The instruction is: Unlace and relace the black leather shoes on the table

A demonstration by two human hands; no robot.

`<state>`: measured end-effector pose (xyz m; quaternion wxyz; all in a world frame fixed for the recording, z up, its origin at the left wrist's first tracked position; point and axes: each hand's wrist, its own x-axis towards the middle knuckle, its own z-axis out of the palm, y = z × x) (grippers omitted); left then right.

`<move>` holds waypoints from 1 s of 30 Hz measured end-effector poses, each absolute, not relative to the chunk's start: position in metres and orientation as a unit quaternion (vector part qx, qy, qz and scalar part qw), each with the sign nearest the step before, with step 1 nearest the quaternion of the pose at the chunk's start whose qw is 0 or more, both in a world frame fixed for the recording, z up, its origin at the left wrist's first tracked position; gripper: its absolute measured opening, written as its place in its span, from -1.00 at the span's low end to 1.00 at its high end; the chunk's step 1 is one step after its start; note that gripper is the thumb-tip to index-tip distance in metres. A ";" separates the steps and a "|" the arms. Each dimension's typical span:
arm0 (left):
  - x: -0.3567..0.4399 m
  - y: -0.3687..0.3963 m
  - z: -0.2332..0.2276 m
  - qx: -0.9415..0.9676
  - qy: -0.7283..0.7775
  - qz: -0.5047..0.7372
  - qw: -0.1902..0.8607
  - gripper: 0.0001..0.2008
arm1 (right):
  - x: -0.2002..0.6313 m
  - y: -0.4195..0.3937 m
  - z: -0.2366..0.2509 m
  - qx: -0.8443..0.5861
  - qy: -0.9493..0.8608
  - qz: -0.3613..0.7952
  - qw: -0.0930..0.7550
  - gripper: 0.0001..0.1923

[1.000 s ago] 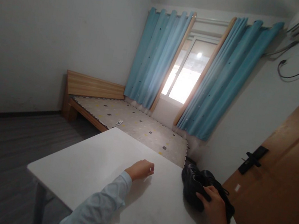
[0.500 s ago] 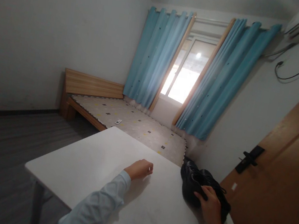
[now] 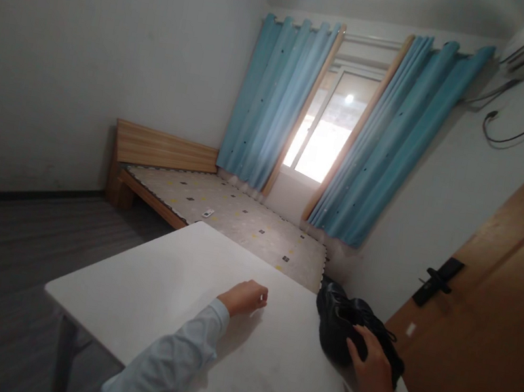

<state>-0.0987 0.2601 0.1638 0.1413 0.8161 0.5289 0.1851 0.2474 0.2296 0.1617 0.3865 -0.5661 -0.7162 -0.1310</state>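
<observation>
Shoes (image 3: 332,333), a black lace-up pair, sit at the lower right of the frame on the white table (image 3: 164,280). Marks on the small white handset (image 3: 208,213) on the bed (image 3: 237,225), mid-frame, are too tiny for me to read. The right hand (image 3: 373,367) has loosened its pinch, thumb and fingers parted at the nearer heel; I can't tell whether they touch. Low centre, the left hand (image 3: 243,298) stays loosely curled closed over the tabletop.
</observation>
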 end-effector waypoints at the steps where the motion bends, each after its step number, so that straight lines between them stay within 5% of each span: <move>1: -0.099 0.260 0.163 0.816 0.529 0.185 0.142 -0.80 | 0.246 0.227 0.165 -0.563 -0.712 -0.145 0.393 -0.63; 12: -0.098 0.259 0.166 0.822 0.524 0.177 0.135 -0.82 | 0.207 0.209 0.180 -0.480 -0.765 -0.114 0.413 -0.69; 30: -0.098 0.260 0.157 0.829 0.517 0.185 0.108 -0.80 | 0.141 0.187 0.165 -0.411 -0.878 0.079 0.231 -0.80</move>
